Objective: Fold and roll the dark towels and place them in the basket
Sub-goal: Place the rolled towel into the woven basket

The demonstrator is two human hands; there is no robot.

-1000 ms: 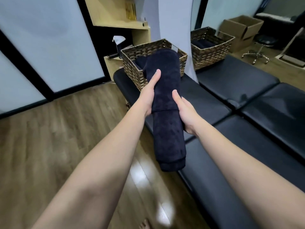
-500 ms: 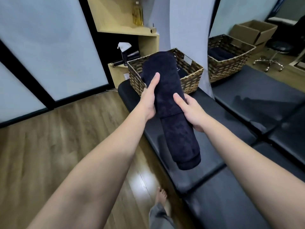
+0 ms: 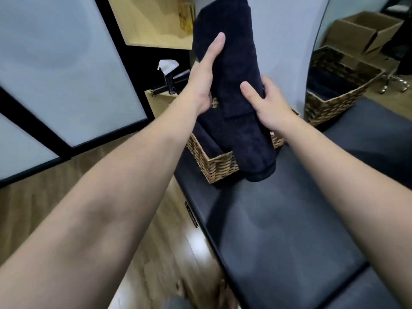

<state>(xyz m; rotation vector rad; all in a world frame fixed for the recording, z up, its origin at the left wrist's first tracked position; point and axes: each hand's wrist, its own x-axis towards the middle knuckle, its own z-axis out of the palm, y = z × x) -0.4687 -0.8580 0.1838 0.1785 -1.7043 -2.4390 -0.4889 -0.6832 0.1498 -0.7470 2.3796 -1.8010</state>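
- Head view: both forearms extend forward over a black padded bench (image 3: 278, 230).
- The rolled dark towel (image 3: 236, 90) is held in the air, tilted, its upper end toward the top of the frame and its lower end over the near right corner of the wicker basket (image 3: 219, 167).
- The left hand (image 3: 204, 79) lies along the left side of the roll, thumb straight and pointing up against the fabric; its other fingers are hidden behind the towel.
- The right hand (image 3: 267, 103) grips the right side of the roll, thumb pressed across the front, fingers wrapped behind.
- The basket stands on the far end of the bench; another dark towel (image 3: 206, 139) lies inside it.
- A mirror (image 3: 361, 52) at right reflects a basket and cardboard boxes.
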